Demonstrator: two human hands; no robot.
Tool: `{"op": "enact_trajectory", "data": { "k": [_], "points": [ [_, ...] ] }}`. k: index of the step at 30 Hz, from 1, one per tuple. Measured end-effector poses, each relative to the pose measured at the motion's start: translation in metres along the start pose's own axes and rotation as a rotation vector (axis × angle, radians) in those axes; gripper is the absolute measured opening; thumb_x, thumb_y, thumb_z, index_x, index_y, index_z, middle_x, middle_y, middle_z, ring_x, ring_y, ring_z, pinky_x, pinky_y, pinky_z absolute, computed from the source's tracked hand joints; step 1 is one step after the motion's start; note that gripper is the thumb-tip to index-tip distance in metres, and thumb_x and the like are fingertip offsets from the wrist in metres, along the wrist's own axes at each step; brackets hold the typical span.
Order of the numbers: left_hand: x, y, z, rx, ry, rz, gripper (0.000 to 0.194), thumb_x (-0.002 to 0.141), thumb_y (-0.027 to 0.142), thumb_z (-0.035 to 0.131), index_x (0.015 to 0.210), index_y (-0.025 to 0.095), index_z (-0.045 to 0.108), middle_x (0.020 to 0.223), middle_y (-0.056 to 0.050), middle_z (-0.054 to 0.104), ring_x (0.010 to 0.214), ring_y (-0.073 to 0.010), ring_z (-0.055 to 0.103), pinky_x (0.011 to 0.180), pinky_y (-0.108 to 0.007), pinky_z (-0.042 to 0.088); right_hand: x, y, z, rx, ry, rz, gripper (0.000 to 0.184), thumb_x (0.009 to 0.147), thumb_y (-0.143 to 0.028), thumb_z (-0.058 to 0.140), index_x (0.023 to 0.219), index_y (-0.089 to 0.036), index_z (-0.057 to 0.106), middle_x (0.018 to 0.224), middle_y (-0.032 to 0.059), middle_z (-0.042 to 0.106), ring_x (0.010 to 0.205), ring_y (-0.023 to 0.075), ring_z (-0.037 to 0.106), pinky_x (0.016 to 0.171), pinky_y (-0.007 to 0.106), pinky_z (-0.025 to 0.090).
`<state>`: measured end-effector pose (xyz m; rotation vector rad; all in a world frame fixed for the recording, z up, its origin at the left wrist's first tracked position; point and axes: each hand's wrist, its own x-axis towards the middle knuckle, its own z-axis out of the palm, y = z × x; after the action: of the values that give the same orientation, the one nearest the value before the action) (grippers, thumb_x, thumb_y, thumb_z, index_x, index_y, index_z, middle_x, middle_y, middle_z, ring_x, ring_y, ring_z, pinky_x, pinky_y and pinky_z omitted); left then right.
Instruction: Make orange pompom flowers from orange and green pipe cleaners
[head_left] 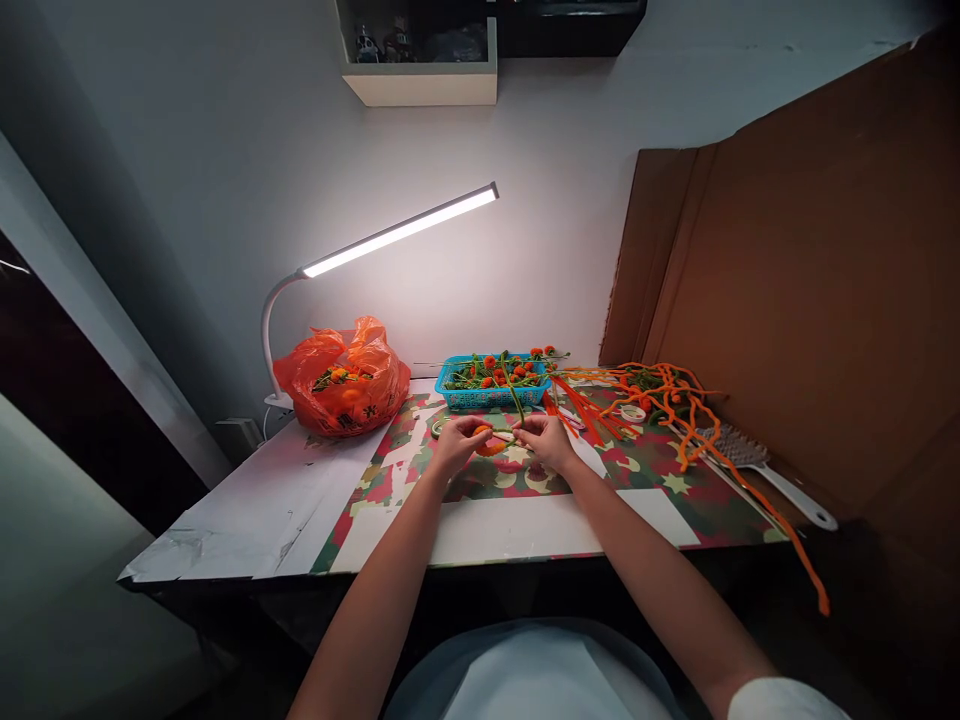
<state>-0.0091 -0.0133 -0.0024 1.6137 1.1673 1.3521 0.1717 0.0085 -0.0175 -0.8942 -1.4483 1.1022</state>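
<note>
Over the middle of the table, both my hands are closed around a small piece of work. An orange fuzzy strip [492, 450], like a pipe cleaner, curves down from the fingertips of my left hand [456, 445]. My right hand [549, 441] pinches a green fuzzy stem [513, 388], which rises upright above the fingers. Between the two hands runs a short green length; how it joins the orange strip is too small to make out. Just behind the hands sits a blue basket [491, 399] holding orange flower heads [489, 362] on green stems.
Tangled orange strips [679, 400] lie at the right, one hanging over the front edge, near a tape roll [632, 412] and a white-handled brush [795, 495]. An orange plastic bag [375, 375] and a lit lamp [405, 230] stand left. Cardboard [795, 280] walls the right side.
</note>
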Motion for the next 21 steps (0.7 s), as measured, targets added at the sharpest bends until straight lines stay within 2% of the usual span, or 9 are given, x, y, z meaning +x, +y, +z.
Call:
{"op": "enact_trajectory", "data": {
  "k": [4, 8, 11, 14, 17, 19, 21],
  "points": [
    [-0.0011, 0.0016, 0.0001, -0.064, -0.002, -0.029, 0.031, 0.060, 0.040, 0.074, 0.074, 0.014, 0.067, 0.066, -0.003, 0.067, 0.059, -0.0152, 0.062, 0.056, -0.025, 0.052, -0.0018, -0.0051, 0.0002, -0.001, 0.032, 0.015, 0.023, 0.056, -0.037, 0.070, 0.064, -0.016, 0.066, 0.055, 0.0022, 0.062, 0.051, 0.0144, 0.056, 0.052, 0.027, 0.046],
    [-0.0022, 0.0024, 0.0031, -0.165, -0.007, -0.065, 0.047, 0.060, 0.043, 0.076, 0.096, 0.015, 0.065, 0.084, -0.007, 0.070, 0.074, -0.0190, 0.066, 0.058, -0.025, 0.054, -0.0027, -0.0053, 0.0030, 0.004, 0.129, 0.018, 0.023, 0.057, -0.037, 0.069, 0.067, -0.016, 0.067, 0.057, 0.0033, 0.064, 0.055, 0.0173, 0.060, 0.056, 0.030, 0.049],
    [-0.0017, 0.0015, 0.0043, -0.196, 0.061, -0.080, 0.052, 0.066, 0.048, 0.071, 0.105, 0.016, 0.061, 0.090, -0.008, 0.069, 0.077, -0.0191, 0.066, 0.055, -0.025, 0.055, -0.0029, -0.0034, 0.0058, 0.003, 0.145, 0.013, 0.024, 0.059, -0.037, 0.067, 0.069, -0.015, 0.068, 0.063, 0.0052, 0.067, 0.061, 0.0197, 0.063, 0.060, 0.031, 0.050],
    [-0.0006, -0.0009, 0.0047, -0.199, 0.113, -0.050, 0.051, 0.068, 0.048, 0.068, 0.106, 0.016, 0.060, 0.086, -0.007, 0.068, 0.071, -0.0171, 0.066, 0.054, -0.026, 0.055, -0.0019, -0.0029, 0.0080, 0.014, 0.179, 0.005, 0.026, 0.062, -0.038, 0.066, 0.074, -0.015, 0.069, 0.075, 0.0077, 0.071, 0.073, 0.0221, 0.065, 0.068, 0.032, 0.050],
    [0.0000, -0.0038, 0.0061, -0.161, 0.074, -0.022, 0.043, 0.068, 0.041, 0.068, 0.102, 0.015, 0.062, 0.073, -0.003, 0.065, 0.060, -0.0136, 0.063, 0.052, -0.025, 0.054, 0.0008, -0.0041, 0.0088, 0.102, 0.274, -0.046, 0.030, 0.065, -0.038, 0.064, 0.086, -0.017, 0.068, 0.090, 0.0084, 0.071, 0.086, 0.0220, 0.064, 0.076, 0.033, 0.050],
    [0.0002, -0.0056, 0.0074, -0.137, 0.065, -0.016, 0.037, 0.068, 0.035, 0.065, 0.099, 0.014, 0.063, 0.066, 0.000, 0.062, 0.051, -0.0104, 0.059, 0.049, -0.023, 0.052, 0.0030, -0.0051, 0.0084, 0.166, 0.304, -0.083, 0.034, 0.068, -0.040, 0.061, 0.093, -0.017, 0.065, 0.088, 0.0076, 0.071, 0.085, 0.0204, 0.063, 0.078, 0.033, 0.049],
    [0.0003, -0.0068, 0.0082, -0.123, 0.072, -0.024, 0.033, 0.068, 0.031, 0.063, 0.097, 0.014, 0.064, 0.065, 0.001, 0.061, 0.048, -0.0084, 0.056, 0.047, -0.022, 0.051, 0.0045, -0.0060, 0.0076, 0.189, 0.310, -0.095, 0.038, 0.071, -0.043, 0.058, 0.097, -0.016, 0.064, 0.076, 0.0055, 0.069, 0.076, 0.0183, 0.062, 0.075, 0.033, 0.049]
  ]
}}
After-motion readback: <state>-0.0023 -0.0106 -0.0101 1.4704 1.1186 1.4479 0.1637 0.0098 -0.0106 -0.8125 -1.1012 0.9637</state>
